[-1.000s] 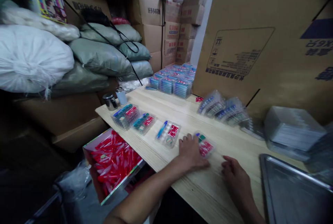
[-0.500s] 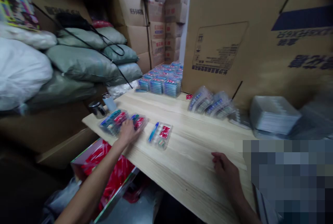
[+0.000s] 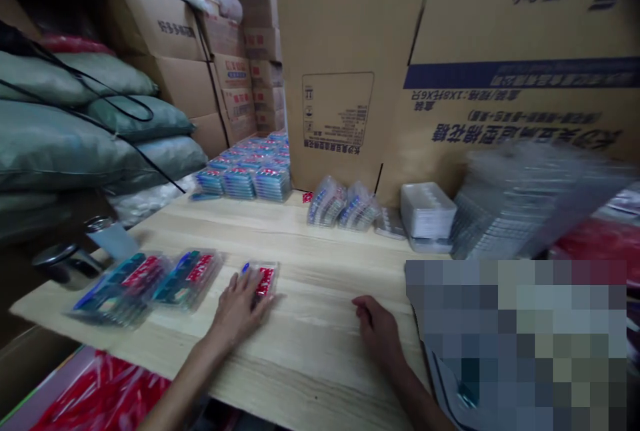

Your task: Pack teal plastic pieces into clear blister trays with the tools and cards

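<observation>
My left hand (image 3: pixel 240 304) lies over a small clear plastic pack (image 3: pixel 269 276) with a red patterned card and a blue pen, its fingers stretched out across the pack's left side. Part of the pack is hidden beneath the fingers. To the left of that hand are two stacks of similar packs, a nearer stack (image 3: pixel 193 281) and a farther-left stack (image 3: pixel 123 287), showing blue pens and red cards. My right hand (image 3: pixel 379 327) rests on the wooden table (image 3: pixel 310 344) with its fingers curled in, and nothing shows in them.
Rows of stacked packs (image 3: pixel 240 181) stand at the back left. Fanned blister packs (image 3: pixel 327 203), white trays (image 3: pixel 427 211) and clear plastic trays (image 3: pixel 505 207) line the back, before a large carton (image 3: pixel 345 37). A metal cup (image 3: pixel 65 264) stands at the left edge. Red packets (image 3: pixel 100 391) lie in a box below.
My left hand has moved right, from the stack of packs to the single pack, and covers part of it. The view has turned right. My right hand keeps its curled pose.
</observation>
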Action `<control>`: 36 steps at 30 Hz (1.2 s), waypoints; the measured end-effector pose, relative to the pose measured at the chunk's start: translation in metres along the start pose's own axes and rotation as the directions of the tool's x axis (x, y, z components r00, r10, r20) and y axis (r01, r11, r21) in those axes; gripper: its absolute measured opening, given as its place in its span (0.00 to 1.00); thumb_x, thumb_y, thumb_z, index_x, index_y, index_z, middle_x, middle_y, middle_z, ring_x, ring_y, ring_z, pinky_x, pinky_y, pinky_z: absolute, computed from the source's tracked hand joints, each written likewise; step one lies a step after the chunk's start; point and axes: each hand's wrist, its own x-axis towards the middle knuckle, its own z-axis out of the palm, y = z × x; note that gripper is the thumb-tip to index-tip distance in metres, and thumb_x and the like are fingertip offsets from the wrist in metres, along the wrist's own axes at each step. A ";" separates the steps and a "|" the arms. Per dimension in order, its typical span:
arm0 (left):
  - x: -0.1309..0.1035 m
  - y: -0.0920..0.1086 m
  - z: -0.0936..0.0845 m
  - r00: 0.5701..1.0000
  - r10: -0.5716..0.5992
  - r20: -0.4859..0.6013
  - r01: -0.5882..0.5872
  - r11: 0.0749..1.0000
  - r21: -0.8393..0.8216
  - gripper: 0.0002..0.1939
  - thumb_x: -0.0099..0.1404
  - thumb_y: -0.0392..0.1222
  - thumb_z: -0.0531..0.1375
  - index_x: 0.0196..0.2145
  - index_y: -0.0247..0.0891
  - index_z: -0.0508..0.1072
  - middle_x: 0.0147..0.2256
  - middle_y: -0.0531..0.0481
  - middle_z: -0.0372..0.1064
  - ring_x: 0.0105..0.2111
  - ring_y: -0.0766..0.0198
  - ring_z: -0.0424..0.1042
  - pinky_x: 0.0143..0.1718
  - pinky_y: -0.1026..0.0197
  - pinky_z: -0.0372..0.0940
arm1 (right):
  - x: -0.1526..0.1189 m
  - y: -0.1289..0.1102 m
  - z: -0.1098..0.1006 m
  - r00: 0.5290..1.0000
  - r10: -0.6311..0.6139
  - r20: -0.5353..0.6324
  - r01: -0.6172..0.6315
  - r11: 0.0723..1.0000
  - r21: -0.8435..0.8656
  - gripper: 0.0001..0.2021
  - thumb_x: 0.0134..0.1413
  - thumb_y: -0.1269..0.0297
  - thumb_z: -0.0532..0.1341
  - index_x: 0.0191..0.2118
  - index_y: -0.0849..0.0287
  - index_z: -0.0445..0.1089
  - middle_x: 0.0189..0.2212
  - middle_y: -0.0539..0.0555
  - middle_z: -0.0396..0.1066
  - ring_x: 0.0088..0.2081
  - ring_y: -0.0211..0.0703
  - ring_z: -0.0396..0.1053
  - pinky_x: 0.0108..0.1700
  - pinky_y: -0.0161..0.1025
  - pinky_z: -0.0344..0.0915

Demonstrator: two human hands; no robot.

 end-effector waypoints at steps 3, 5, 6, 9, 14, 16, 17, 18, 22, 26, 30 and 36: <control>0.003 0.029 0.010 0.999 -0.029 0.018 0.029 0.999 0.020 0.34 0.66 0.61 0.52 0.64 0.40 0.63 0.68 0.38 0.48 0.67 0.31 0.44 0.60 0.34 0.52 | 0.001 -0.001 0.000 1.000 -0.007 -0.001 0.007 1.000 -0.015 0.14 0.53 0.66 0.50 0.37 0.56 0.73 0.28 0.53 0.75 0.30 0.46 0.73 0.35 0.40 0.68; 0.008 0.045 0.013 1.000 -0.023 0.017 0.023 1.000 0.003 0.34 0.66 0.61 0.52 0.64 0.39 0.63 0.68 0.37 0.48 0.67 0.30 0.43 0.60 0.33 0.51 | 0.002 0.000 0.000 1.000 -0.002 0.007 0.003 1.000 -0.023 0.14 0.54 0.66 0.50 0.37 0.57 0.73 0.29 0.53 0.75 0.31 0.46 0.74 0.36 0.40 0.67; 0.010 0.053 0.014 1.000 -0.005 0.022 0.006 1.000 -0.019 0.34 0.66 0.61 0.52 0.63 0.39 0.64 0.68 0.37 0.48 0.67 0.30 0.43 0.60 0.33 0.50 | 0.002 0.000 -0.001 1.000 0.004 0.015 -0.004 1.000 -0.027 0.14 0.54 0.66 0.50 0.38 0.57 0.73 0.29 0.53 0.75 0.31 0.46 0.74 0.36 0.40 0.67; 0.019 0.072 0.016 0.996 0.085 0.025 -0.079 0.983 -0.166 0.29 0.69 0.57 0.50 0.62 0.41 0.65 0.68 0.39 0.50 0.68 0.35 0.44 0.60 0.33 0.51 | 0.001 0.000 -0.003 0.999 0.029 0.043 -0.027 0.999 -0.034 0.15 0.54 0.66 0.49 0.39 0.58 0.73 0.30 0.54 0.76 0.32 0.46 0.74 0.38 0.41 0.67; 0.048 0.068 0.012 0.990 -0.110 -0.094 0.048 0.864 -0.501 0.26 0.74 0.44 0.39 0.59 0.33 0.66 0.58 0.39 0.68 0.58 0.57 0.66 0.58 0.52 0.61 | 0.000 0.003 -0.005 0.998 0.044 0.055 -0.044 0.999 -0.004 0.15 0.54 0.67 0.50 0.40 0.59 0.73 0.31 0.54 0.76 0.33 0.45 0.73 0.39 0.40 0.66; 0.060 0.057 0.009 0.972 -0.232 -0.023 0.192 0.854 -0.483 0.24 0.72 0.41 0.43 0.58 0.31 0.67 0.54 0.38 0.71 0.53 0.58 0.71 0.53 0.57 0.65 | -0.001 0.004 -0.004 0.997 0.058 0.051 -0.058 0.998 -0.003 0.15 0.54 0.67 0.50 0.40 0.59 0.73 0.31 0.54 0.75 0.33 0.44 0.73 0.40 0.40 0.66; 0.064 0.053 0.007 0.967 -0.254 0.026 0.238 0.859 -0.454 0.22 0.70 0.39 0.47 0.56 0.30 0.69 0.51 0.38 0.73 0.51 0.57 0.73 0.50 0.58 0.66 | 0.000 0.005 -0.004 0.996 0.069 0.051 -0.069 0.998 -0.005 0.15 0.54 0.67 0.50 0.40 0.59 0.73 0.31 0.54 0.75 0.34 0.44 0.73 0.40 0.40 0.66; 0.066 0.051 0.006 0.965 -0.253 0.070 0.258 0.865 -0.430 0.20 0.68 0.38 0.51 0.54 0.29 0.71 0.49 0.38 0.75 0.48 0.57 0.74 0.47 0.60 0.67 | 0.000 0.005 -0.003 0.995 0.082 0.053 -0.082 0.997 -0.005 0.15 0.54 0.67 0.50 0.40 0.59 0.73 0.31 0.54 0.75 0.34 0.44 0.73 0.40 0.40 0.66; 0.064 0.070 0.010 0.976 -0.146 0.164 0.201 0.894 -0.400 0.16 0.61 0.34 0.59 0.47 0.34 0.76 0.41 0.43 0.79 0.40 0.59 0.77 0.41 0.63 0.66 | 0.006 0.002 0.004 0.986 0.136 0.095 -0.138 0.990 0.015 0.18 0.53 0.71 0.51 0.47 0.61 0.71 0.35 0.56 0.75 0.36 0.45 0.73 0.41 0.41 0.68; 0.060 0.117 0.021 0.980 -0.027 0.198 0.107 0.908 -0.404 0.15 0.62 0.38 0.60 0.47 0.38 0.75 0.41 0.46 0.79 0.40 0.61 0.76 0.41 0.64 0.65 | 0.016 -0.003 0.005 0.971 0.170 0.167 -0.183 0.981 0.061 0.22 0.53 0.72 0.53 0.54 0.63 0.67 0.40 0.59 0.75 0.35 0.43 0.72 0.39 0.39 0.69; 0.063 0.147 0.025 0.979 -0.005 0.203 0.087 0.915 -0.394 0.19 0.64 0.39 0.59 0.53 0.35 0.71 0.43 0.42 0.77 0.43 0.57 0.75 0.43 0.61 0.65 | 0.023 0.000 -0.009 0.983 0.123 0.139 -0.128 0.992 0.021 0.24 0.52 0.76 0.52 0.55 0.62 0.67 0.43 0.59 0.74 0.40 0.43 0.72 0.46 0.40 0.69; 0.058 0.152 0.020 0.993 -0.043 0.108 0.080 0.924 -0.373 0.22 0.67 0.38 0.54 0.57 0.34 0.66 0.44 0.41 0.77 0.43 0.56 0.76 0.44 0.59 0.66 | 0.019 0.002 -0.027 0.985 0.090 0.144 -0.090 0.996 -0.008 0.23 0.51 0.79 0.52 0.52 0.61 0.70 0.41 0.57 0.75 0.42 0.43 0.73 0.50 0.42 0.68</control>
